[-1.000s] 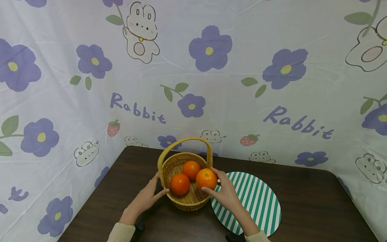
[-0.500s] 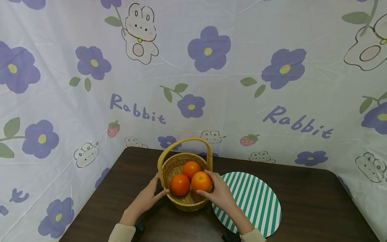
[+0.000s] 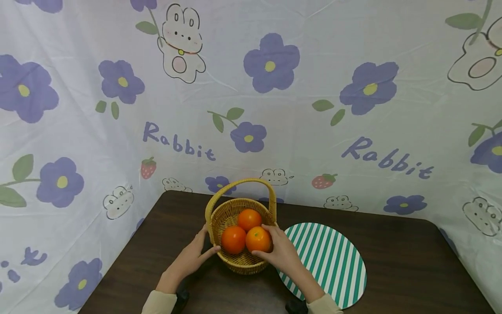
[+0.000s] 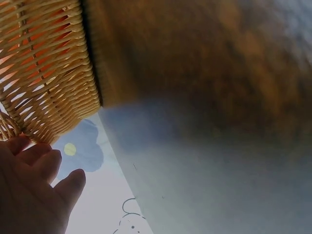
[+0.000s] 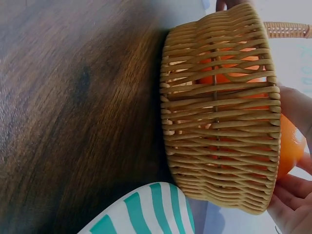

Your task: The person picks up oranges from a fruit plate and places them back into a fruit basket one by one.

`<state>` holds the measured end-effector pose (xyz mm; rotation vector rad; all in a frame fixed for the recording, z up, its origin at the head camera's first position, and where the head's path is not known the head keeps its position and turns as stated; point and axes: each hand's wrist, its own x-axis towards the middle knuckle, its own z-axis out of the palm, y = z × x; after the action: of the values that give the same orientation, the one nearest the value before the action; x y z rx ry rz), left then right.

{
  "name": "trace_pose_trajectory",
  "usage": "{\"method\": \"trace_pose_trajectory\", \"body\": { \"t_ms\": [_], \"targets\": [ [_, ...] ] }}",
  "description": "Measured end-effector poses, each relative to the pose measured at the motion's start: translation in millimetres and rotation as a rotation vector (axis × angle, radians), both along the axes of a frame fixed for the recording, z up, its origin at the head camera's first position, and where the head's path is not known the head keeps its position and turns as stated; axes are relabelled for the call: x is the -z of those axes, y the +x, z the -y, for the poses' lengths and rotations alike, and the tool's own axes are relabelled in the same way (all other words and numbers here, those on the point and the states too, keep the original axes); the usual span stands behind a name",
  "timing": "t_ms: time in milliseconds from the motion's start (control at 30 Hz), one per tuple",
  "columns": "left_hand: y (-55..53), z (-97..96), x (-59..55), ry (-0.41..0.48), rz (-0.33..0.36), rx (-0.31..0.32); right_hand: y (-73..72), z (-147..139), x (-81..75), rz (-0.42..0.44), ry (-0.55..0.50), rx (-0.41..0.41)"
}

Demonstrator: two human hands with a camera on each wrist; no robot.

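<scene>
A yellow wicker basket (image 3: 245, 267) with an arched handle stands on the table. Inside it lie two round orange-red fruits, one at the left (image 3: 233, 240) and one at the back (image 3: 249, 219). My right hand (image 3: 283, 252) holds an orange (image 3: 258, 239) with a small green stem spot, thumb on the near side and fingers on the far side. This orange sits low in the basket beside the others, and in the right wrist view it (image 5: 291, 146) shows above the rim. My left hand (image 3: 191, 256) touches the basket's left side, fingers spread from the thumb; its fingertips meet the wicker in the left wrist view.
A round board (image 3: 327, 261) with green and white stripes lies right of the basket, partly under the right forearm. The dark wooden table (image 3: 400, 266) extends to the right. A white cloth (image 3: 298, 131) with flowers and rabbits hangs behind.
My right hand has moved left and slightly down, bringing the orange from the basket's right rim in against the other fruits. My left hand has stayed at the basket's side.
</scene>
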<state>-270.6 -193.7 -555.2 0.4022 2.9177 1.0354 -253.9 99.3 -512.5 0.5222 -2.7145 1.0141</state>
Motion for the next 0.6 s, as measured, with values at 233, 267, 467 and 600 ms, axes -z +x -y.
{"method": "trace_pose_trajectory", "body": {
  "t_ms": [233, 267, 467, 600],
  "targets": [
    [-1.1, -0.5, 1.4, 0.008, -0.014, 0.013, -1.9, 2.0, 0.6, -0.018, 0.06, -0.012],
    [-1.3, -0.5, 1.4, 0.01, -0.015, 0.015, -2.3, 2.3, 0.4, -0.019, 0.073, -0.013],
    [0.2, -1.4, 0.3, 0.016, -0.018, 0.014, -3.9, 4.5, -0.3, -0.043, 0.136, -0.02],
    [1.3, -1.7, -2.2, 0.013, 0.001, 0.008, -5.1, 5.3, -0.5, -0.046, 0.161, -0.024]
  ]
}}
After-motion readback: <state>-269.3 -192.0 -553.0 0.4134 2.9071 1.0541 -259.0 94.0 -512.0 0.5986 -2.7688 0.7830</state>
